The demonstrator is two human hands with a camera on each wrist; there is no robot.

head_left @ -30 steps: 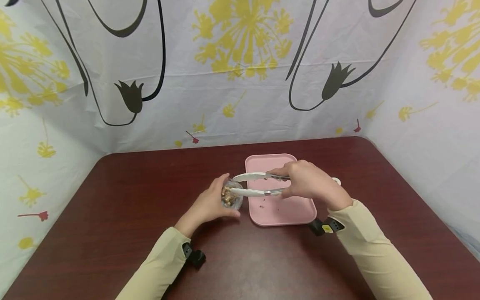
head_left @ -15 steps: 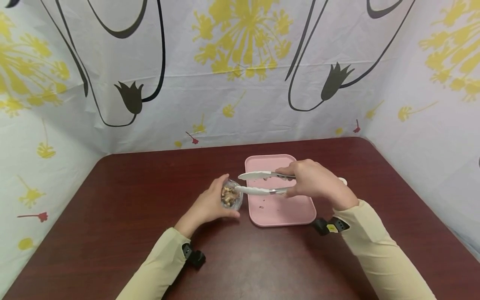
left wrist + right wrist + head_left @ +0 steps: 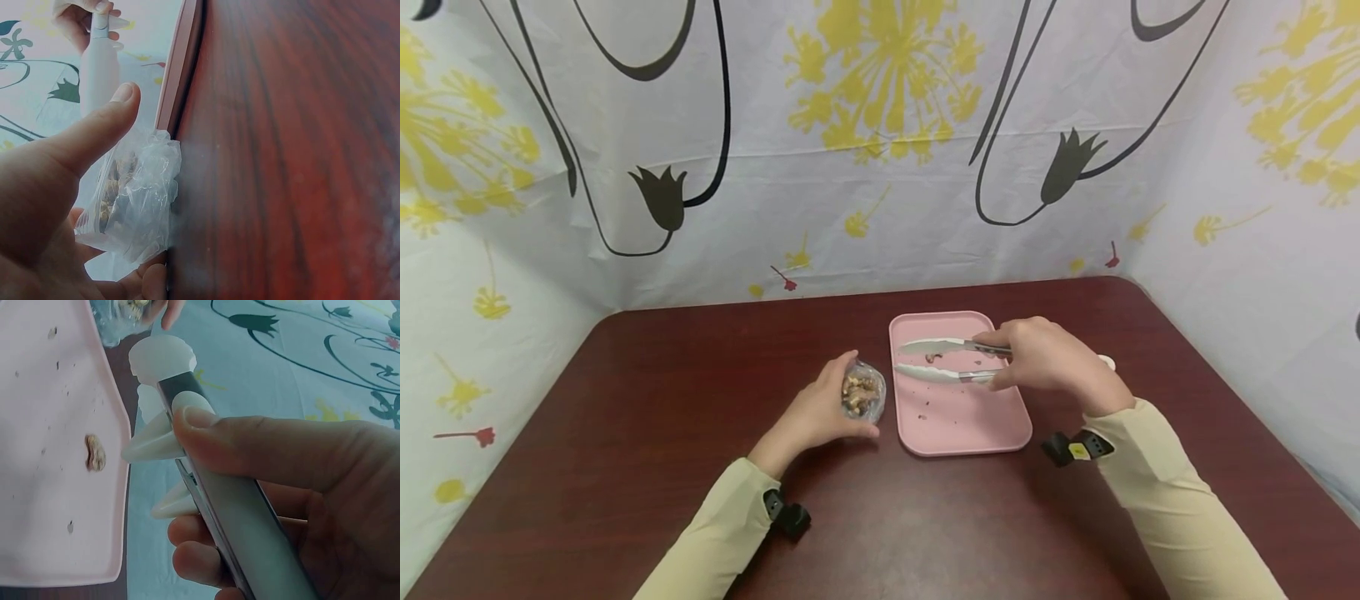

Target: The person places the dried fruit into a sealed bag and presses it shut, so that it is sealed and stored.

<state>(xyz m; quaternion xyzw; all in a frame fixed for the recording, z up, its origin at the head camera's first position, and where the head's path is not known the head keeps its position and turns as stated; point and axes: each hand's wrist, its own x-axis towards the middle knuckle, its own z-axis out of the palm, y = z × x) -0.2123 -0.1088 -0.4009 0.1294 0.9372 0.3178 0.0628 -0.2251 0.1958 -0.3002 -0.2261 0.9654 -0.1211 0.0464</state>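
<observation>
Right hand (image 3: pixel 1051 363) grips the tongs (image 3: pixel 934 374), 2 tips parted; left hand (image 3: pixel 811 410) cups the crinkled plastic container (image 3: pixel 149 206). The nut-like piece (image 3: pixel 95 454) seems light, brittle: pinch its middle gently.

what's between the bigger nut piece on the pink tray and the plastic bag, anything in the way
In the head view, the tongs in the right hand cross the line from the nut piece to the bag; the raised rim of the tray also lies between. Nothing else visible.

Left hand (image 3: pixel 815 410) loosely cupped — right hand (image 3: pixel 1047 364) curled
</observation>
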